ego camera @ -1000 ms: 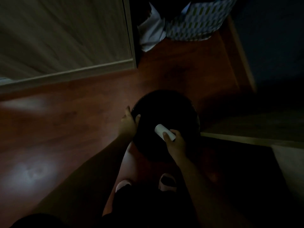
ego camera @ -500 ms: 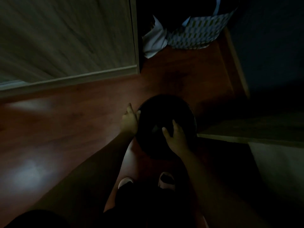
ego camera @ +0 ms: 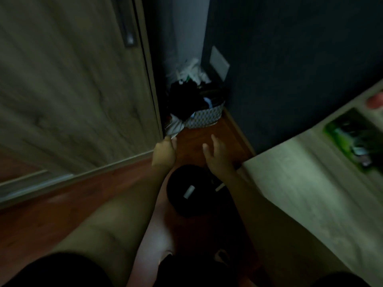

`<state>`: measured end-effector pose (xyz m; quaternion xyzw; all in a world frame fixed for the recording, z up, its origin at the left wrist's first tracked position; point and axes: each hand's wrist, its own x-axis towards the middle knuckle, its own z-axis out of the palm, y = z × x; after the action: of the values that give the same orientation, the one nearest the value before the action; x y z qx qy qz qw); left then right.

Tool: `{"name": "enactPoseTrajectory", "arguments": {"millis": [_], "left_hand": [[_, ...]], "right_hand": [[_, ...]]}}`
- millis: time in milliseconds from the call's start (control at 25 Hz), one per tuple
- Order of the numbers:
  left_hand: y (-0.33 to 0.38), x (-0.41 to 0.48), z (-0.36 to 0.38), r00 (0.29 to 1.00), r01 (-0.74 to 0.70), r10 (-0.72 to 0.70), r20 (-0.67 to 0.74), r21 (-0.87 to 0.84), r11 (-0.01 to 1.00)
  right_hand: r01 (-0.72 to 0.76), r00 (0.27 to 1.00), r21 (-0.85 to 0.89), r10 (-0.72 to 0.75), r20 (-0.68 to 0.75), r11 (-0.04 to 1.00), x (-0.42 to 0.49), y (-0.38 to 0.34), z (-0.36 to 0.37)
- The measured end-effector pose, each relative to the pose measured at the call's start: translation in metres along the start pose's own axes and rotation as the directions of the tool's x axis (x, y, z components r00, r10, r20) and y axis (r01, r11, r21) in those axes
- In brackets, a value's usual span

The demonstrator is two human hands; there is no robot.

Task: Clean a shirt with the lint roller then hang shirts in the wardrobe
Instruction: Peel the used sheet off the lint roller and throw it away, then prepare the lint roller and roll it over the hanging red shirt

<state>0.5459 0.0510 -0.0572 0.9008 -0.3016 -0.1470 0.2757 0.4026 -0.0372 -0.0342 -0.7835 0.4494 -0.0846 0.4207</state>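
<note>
White lint roller (ego camera: 189, 192) lies in black bin (ego camera: 176, 205); above, right hand (ego camera: 218, 156) spreads empty fingers wide; left hand (ego camera: 164, 152) bends its fingers forward, hold unclear

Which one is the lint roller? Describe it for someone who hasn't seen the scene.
On the wooden floor between the wardrobe door and the bed, a round black object sits near the bed's corner. The lint roller lies on top of it: a short white cylinder, stubbier and brighter than the thin pale strip to its right.
</note>
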Motion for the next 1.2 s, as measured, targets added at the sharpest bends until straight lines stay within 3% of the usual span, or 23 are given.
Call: {"name": "enactPoseTrajectory", "arguments": {"millis": [160,320,560,800,880,1080,1200], "left_hand": [[0.087,-0.053,-0.042,0.980,-0.196,0.196,-0.020,-0.036,0.980],[0.156,-0.116,-0.025,0.961,-0.277,0.277,-0.006,-0.054,0.959],[0.237,-0.224,0.053,0.945,-0.318,0.324,0.046,-0.099,0.943],[0.278,-0.344,0.138,0.912,-0.352,0.360,0.195,-0.078,0.933],[0.282,-0.371,0.159,0.868,-0.423,0.409,0.282,-0.012,0.906],[0.293,-0.414,0.199,0.665,-0.659,0.546,0.510,0.056,0.750],[0.293,-0.418,0.215,0.646,-0.681,0.551,0.529,0.071,0.729]], "right_hand": [[0.129,0.983,-0.109,-0.142,-0.117,0.986,-0.052,-0.020,-0.087],[0.183,0.958,-0.285,-0.236,-0.165,0.941,-0.109,0.019,-0.175],[0.179,0.953,-0.362,-0.252,-0.167,0.915,-0.190,0.121,-0.272],[0.181,0.959,-0.493,-0.264,-0.104,0.851,-0.252,0.225,-0.357],[0.178,0.967,-0.553,-0.248,-0.053,0.814,-0.259,0.253,-0.379],[0.249,0.968,-0.717,-0.193,0.161,0.651,-0.245,0.291,-0.393],[0.219,0.976,-0.726,-0.148,0.161,0.652,-0.239,0.295,-0.385]]}}
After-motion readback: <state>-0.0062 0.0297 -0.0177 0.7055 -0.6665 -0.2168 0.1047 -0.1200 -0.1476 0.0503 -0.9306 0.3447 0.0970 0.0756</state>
